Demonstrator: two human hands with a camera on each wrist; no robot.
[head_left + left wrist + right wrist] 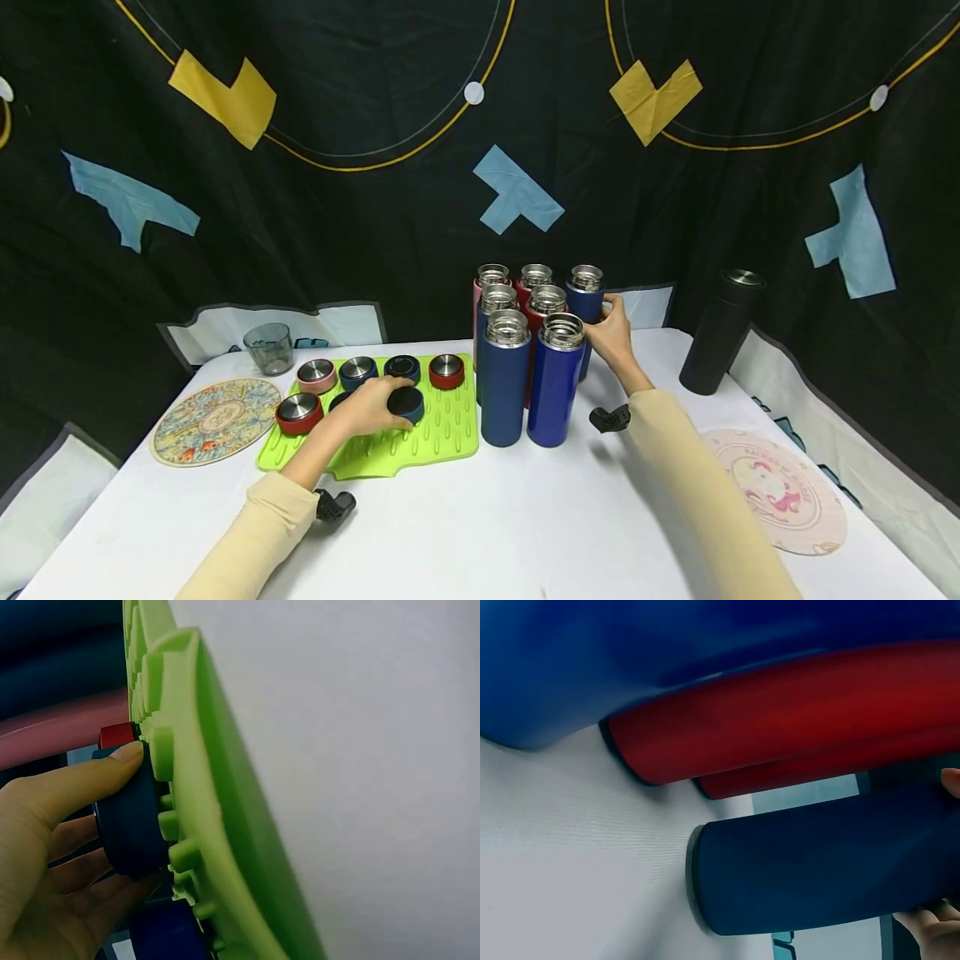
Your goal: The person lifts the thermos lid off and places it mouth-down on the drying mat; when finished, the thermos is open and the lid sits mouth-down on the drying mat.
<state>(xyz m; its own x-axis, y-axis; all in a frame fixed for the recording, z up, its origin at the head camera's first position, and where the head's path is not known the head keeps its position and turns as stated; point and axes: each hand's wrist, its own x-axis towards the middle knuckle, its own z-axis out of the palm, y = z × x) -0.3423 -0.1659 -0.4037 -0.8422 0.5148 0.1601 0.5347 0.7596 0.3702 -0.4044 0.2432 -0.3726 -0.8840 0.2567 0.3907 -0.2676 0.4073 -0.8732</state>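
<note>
My left hand [371, 406] grips a dark blue bottle lid [406, 402] at the green drying mat [446, 437]. The left wrist view has its thumb along the side of this lid [129, 821], close against the mat's nubs. At the back right, my right hand [615, 340] holds an upright, uncapped dark blue bottle [585, 304] near its top. In the right wrist view the bottle's base [705, 877] is close to the white tabletop. Red, pink and blue lids sit on the mat; one dark lid [340, 400] is partly hidden behind my left hand.
Several uncapped bottles, including a shiny blue one [553, 392], cluster left of my right hand. A tall black bottle [720, 333] stands farther right. A glass cup [270, 348] and patterned round mat [217, 421] lie left; a pink round mat [776, 492] lies right.
</note>
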